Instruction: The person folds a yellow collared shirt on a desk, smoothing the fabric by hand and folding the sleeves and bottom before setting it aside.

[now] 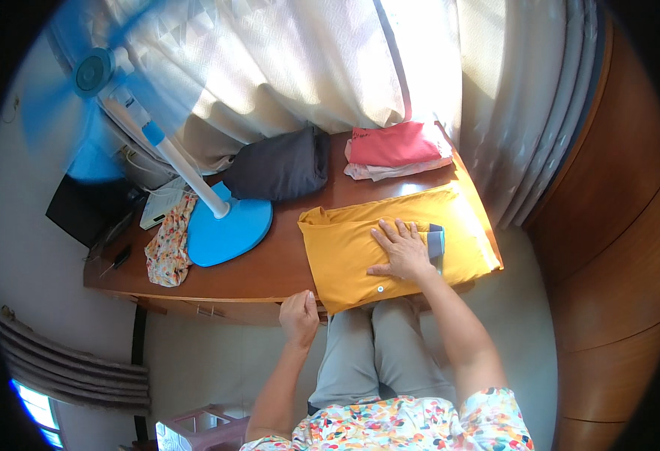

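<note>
A yellow garment (341, 253), folded and with a grey-blue trimmed part (436, 242), lies on the wooden desk (285, 248) in front of me. My right hand (406, 253) rests flat on it with the fingers spread. Near the desk's front edge, beside the garment's lower left corner, my left hand (300, 318) is curled into a fist. No object shows in it, though the underside of the fingers is hidden. Part of the garment's right side is bright with sunlight.
A dark folded cloth (279, 163) and a red folded cloth (389, 145), atop lighter fabric, lie toward the curtain (285, 67). Left of them stands a fan with a blue base (234, 231) and blurred blades. A floral cloth (169, 242) touches the base. A plastic stool (211, 425) is below left.
</note>
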### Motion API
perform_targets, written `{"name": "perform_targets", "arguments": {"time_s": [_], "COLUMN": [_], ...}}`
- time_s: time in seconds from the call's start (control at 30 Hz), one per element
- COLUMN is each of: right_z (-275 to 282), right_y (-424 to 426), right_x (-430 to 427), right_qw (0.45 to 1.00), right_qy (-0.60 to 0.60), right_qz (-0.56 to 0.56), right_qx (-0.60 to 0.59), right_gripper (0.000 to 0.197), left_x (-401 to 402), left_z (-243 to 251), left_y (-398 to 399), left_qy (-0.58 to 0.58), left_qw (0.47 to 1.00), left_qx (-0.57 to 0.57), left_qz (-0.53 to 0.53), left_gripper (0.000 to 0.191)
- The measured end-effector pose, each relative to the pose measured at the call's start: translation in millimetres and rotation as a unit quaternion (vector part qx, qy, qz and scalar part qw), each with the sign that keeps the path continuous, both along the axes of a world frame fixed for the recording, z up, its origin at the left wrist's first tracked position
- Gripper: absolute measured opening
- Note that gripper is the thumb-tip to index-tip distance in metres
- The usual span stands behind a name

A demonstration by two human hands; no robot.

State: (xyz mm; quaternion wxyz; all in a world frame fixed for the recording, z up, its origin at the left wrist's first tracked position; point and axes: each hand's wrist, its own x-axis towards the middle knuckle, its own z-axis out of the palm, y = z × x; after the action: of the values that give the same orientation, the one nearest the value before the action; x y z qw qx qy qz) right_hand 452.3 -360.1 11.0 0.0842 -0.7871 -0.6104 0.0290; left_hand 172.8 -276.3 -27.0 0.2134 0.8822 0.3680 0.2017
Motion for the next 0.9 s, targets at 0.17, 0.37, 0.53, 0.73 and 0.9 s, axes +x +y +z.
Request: {"name": "perform_targets", "arguments": {"time_s": [0.17,0.37,0.53,0.73,0.9], "right_z": [0.4,0.5,1.4,3.0,6.7], "right_y": [-0.6,-1.1,-0.9,-2.1,-2.8], "right_x": [2.4,0.9,-0.4,0.1,0.3], "right_qw": [1.000,1.000,1.000,1.000,1.000], "right_qy": [0.000,-0.004,-0.005,-0.002,-0.004], "right_qz": [-0.009,-0.010,-0.010,-0.010,-0.002], "right_qx": [-0.015,-0.008,-0.012,-0.014,-0.019], "right_gripper": [0.096,0.094,0.092,0.092,0.092], "left_x": [13.7,36.1,46.7,33.2,20.2], "left_z": [11.8,-17.0,-23.9,-16.7,-14.3], "left_y": [-52.2,-54.6,-50.3,-29.5,-25.3], "left_qy": [-0.051,-0.066,-0.062,-0.069,-0.087], "left_qw": [0.981,0.964,0.951,0.930,0.935], "left_qx": [0.185,0.252,0.301,0.361,0.335], "left_qz": [-0.009,0.051,0.029,-0.026,-0.083], "left_gripper": [0.052,0.059,0.060,0.038,0.042]}}
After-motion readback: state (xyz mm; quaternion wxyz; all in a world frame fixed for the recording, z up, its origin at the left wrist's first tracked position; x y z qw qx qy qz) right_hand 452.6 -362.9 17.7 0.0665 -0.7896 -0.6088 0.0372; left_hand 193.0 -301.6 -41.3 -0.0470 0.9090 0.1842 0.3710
